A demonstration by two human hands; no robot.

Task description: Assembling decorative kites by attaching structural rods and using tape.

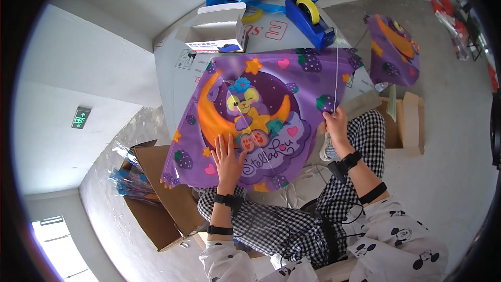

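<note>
My left hand [227, 166] is open, its fingers spread and laid on the purple sheet [308, 96], with the fingertips at the bottom of the printed orange moon [207, 112]. My right hand [338, 126] is closed at the right edge of this sheet, which seems pinched between thumb and fingers. From these fingertips a thin white line [336, 68] runs upward; whether rod or string, I cannot tell. The sheet lies from the grey board [171, 86], ahead of my hands, to my checked trousers [271, 224] beneath them.

To hold it well, I think my left palm should press lightly and evenly, because such thin material would wrinkle easily. My right pinch should be firm but close to the edge, so that the line can lie straight. Below my left hand, the sheet's lower part has only my knee for support, so it may sag. The blue tape dispenser [314, 30], beyond my right hand, is near the sheet's top edge; I should not push the sheet against it.
</note>
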